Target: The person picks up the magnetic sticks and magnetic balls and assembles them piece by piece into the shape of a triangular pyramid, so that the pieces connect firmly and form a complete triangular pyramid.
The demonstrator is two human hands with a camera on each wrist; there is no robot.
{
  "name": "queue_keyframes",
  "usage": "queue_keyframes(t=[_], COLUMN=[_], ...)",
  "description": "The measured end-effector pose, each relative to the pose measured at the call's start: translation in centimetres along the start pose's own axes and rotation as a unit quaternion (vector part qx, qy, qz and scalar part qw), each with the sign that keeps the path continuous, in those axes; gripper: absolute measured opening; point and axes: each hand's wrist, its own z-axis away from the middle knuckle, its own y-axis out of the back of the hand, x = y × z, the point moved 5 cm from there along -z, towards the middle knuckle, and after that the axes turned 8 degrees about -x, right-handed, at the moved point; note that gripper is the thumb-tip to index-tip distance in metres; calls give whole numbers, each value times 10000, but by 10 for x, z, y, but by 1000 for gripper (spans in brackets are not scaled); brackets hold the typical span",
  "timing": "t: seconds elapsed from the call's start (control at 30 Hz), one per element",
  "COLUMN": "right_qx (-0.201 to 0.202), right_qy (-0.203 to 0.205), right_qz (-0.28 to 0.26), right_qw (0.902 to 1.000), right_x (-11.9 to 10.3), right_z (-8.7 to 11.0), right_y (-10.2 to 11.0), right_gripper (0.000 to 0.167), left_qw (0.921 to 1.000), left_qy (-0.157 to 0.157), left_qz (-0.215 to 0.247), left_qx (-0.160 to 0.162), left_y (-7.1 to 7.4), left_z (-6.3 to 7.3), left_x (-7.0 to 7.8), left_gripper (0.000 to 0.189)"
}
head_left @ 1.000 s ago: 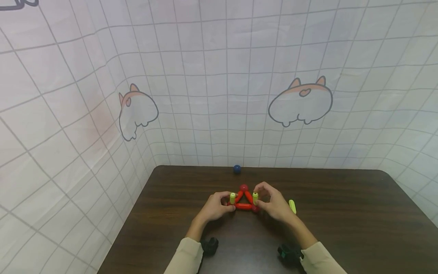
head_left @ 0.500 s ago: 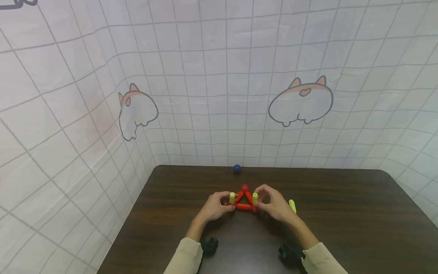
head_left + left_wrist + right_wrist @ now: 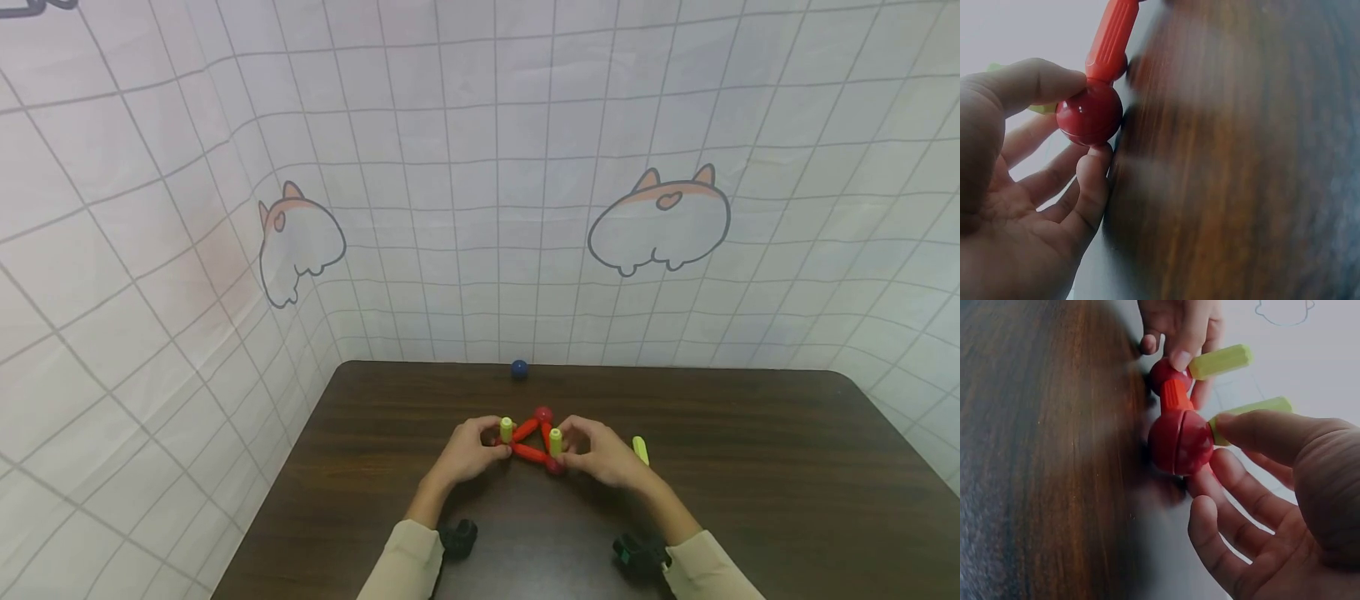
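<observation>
A triangle of red rods (image 3: 529, 453) joined by red balls lies flat on the dark table. Its far corner ball (image 3: 543, 414) is free of both hands. From each of the two nearer corners rises a short yellow-green rod, one left (image 3: 506, 430) and one right (image 3: 555, 442). My left hand (image 3: 467, 450) grips the left corner ball (image 3: 1090, 112), thumb on top and little finger beneath. With thumb and fingers my right hand (image 3: 600, 452) pinches the right yellow-green rod, close above the right corner ball (image 3: 1179, 442). Part of that rod is hidden behind the thumb.
A loose yellow-green rod (image 3: 640, 450) lies right of the right hand. By the table's far edge sits a blue ball (image 3: 519, 369). Black devices are strapped at the left wrist (image 3: 459, 540) and right wrist (image 3: 636, 557). A white grid-patterned cloth (image 3: 480, 208) hangs behind the table.
The red triangle has turned slightly clockwise: its far ball shifted right and its right corner came nearer. The right hand moved nearer with it. Both hands keep their hold.
</observation>
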Motion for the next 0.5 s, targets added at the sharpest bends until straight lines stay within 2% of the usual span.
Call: queue_keyframes(t=[0.33,0.43,0.5], right_qx=[-596,-635,-521], right_qy=[65,-15,-143], right_qz=[-177,-233,-262], right_qw=[9980,9977,9982], right_x=[-6,-6,-5], right_z=[1,2,2], right_y=[-5,-4,-1], right_gripper=[20,17,17], left_qw=[9998,9997,9997], left_qy=[118,176,193], left_qz=[28,15,-11], left_qx=[178,195,167], left_y=[2,3,3], left_z=[-1,-1,0], left_x=[-6,-6,-5], left_gripper=[31,31,32])
